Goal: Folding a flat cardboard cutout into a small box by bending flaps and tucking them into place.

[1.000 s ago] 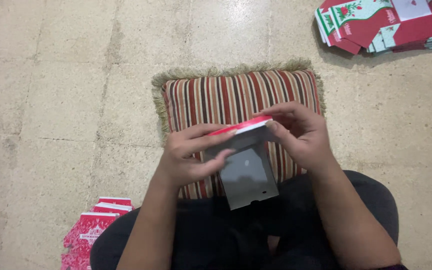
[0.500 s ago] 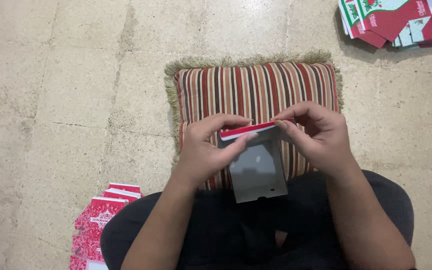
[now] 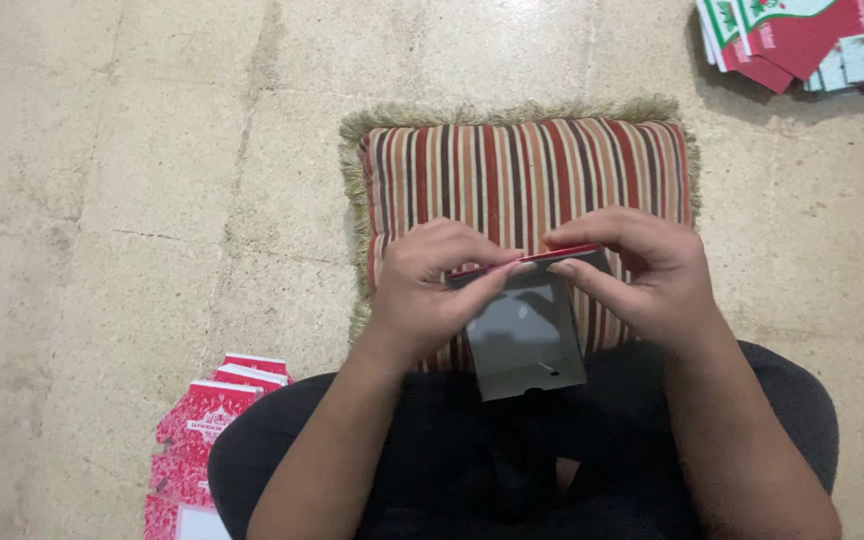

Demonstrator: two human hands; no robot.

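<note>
Since a second ago the red top edge of the flat carton point(image 3: 527, 330) has tipped over further: earlier its red face showed as a broad band between the fingers, and now it shows only as a thin red line, nearly edge-on, so the top flap looks pressed down along its fold. The view has also slid, and the striped cushion point(image 3: 522, 170) sits more centrally.

Left hand point(image 3: 432, 290) is curled, thumb and fingertips pinching the carton's upper left corner. Right hand point(image 3: 642, 280) is likewise closed round the upper right end, its fingers lying along the red edge. Between them the carton hangs over the lap, its grey unprinted inside facing up, with a small notch at the lower edge.

Under the hands lies the cushion, striped red, brown and cream with a fringed border, on the pale stone floor point(image 3: 102, 150). By the left knee rests a pile of flat red-and-white printed cartons point(image 3: 207, 430). At the top right corner lies another stack of flat cartons point(image 3: 802, 40), red, white and green.
</note>
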